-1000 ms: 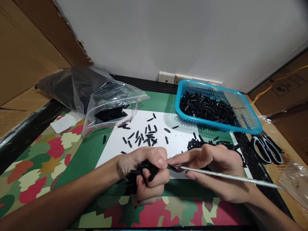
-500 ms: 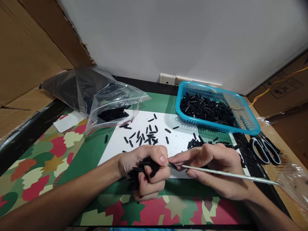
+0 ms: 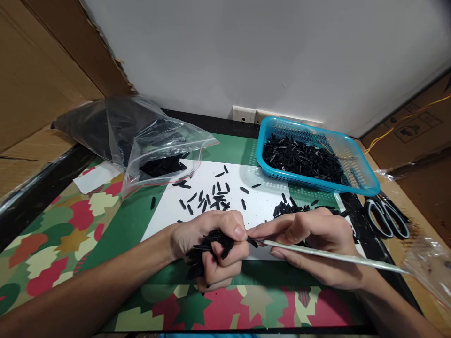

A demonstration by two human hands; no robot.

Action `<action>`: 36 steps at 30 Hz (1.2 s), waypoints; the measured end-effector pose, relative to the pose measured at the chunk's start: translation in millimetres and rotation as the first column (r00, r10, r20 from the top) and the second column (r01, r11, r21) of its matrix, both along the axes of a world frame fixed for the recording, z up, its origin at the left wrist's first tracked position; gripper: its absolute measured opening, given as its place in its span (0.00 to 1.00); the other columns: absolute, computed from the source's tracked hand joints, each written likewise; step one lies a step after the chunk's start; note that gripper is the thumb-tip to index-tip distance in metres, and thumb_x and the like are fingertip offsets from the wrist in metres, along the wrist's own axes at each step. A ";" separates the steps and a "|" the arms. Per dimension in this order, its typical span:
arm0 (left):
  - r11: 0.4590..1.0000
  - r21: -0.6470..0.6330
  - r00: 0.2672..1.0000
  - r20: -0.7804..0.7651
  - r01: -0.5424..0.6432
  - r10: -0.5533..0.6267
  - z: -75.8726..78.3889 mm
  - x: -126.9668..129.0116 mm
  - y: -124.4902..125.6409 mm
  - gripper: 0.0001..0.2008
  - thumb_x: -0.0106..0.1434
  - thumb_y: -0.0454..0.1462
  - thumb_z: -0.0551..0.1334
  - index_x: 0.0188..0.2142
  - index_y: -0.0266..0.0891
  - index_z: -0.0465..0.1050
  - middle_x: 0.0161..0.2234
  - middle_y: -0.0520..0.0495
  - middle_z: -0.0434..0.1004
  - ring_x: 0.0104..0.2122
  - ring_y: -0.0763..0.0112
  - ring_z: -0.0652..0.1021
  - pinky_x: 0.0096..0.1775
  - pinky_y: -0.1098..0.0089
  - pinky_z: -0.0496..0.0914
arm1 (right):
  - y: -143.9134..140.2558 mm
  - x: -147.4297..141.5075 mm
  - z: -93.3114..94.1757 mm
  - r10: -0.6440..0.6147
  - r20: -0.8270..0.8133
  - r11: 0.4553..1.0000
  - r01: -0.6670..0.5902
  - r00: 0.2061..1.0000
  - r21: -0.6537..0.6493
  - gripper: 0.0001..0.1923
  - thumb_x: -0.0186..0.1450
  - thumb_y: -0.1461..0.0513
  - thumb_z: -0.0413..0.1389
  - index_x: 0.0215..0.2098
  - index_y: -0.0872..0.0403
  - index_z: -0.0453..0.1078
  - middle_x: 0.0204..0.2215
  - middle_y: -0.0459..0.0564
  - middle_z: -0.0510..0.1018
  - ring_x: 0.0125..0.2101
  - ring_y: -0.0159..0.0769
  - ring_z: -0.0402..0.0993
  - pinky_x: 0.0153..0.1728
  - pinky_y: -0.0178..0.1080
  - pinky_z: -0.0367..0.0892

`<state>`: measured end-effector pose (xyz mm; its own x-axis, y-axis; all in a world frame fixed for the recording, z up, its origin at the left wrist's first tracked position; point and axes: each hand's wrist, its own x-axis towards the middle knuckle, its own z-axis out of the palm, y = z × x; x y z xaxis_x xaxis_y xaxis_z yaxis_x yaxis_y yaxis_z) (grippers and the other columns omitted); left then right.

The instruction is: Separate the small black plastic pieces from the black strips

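A small black piece [image 3: 252, 242] sits pinched between both thumbs, right at the tip of the thin rod [image 3: 331, 256], above the white sheet [image 3: 169, 213]. The left hand [image 3: 211, 249] is clenched on a bundle of black pieces [image 3: 202, 256]; the right hand [image 3: 317, 239] grips the rod. Compared with a second ago, the hands have closed in slightly, so the piece looks to be seating on the tip. Beyond lie loose pieces [image 3: 214, 197], a blue basket [image 3: 366, 183], a plastic bag [image 3: 151, 136] and scissors [image 3: 387, 218] on the bench [image 3: 70, 225].

One head-worn camera looks forward and down, close over the table [image 3: 141, 225].
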<state>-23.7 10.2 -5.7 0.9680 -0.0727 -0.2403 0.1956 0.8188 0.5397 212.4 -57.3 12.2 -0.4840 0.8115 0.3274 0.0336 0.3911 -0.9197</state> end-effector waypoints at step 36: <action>0.759 0.274 0.791 0.006 -0.590 0.612 4.2 4.6 -7.4 0.21 0.63 0.45 0.65 0.19 0.40 0.61 0.14 0.58 0.55 0.16 0.79 0.55 0.19 0.75 0.58 | 29.8 -5.6 -34.5 -0.465 0.562 0.680 -0.131 0.684 0.722 0.15 0.78 0.68 0.48 0.39 0.56 0.76 0.38 0.53 0.82 0.39 0.42 0.70 0.42 0.43 0.64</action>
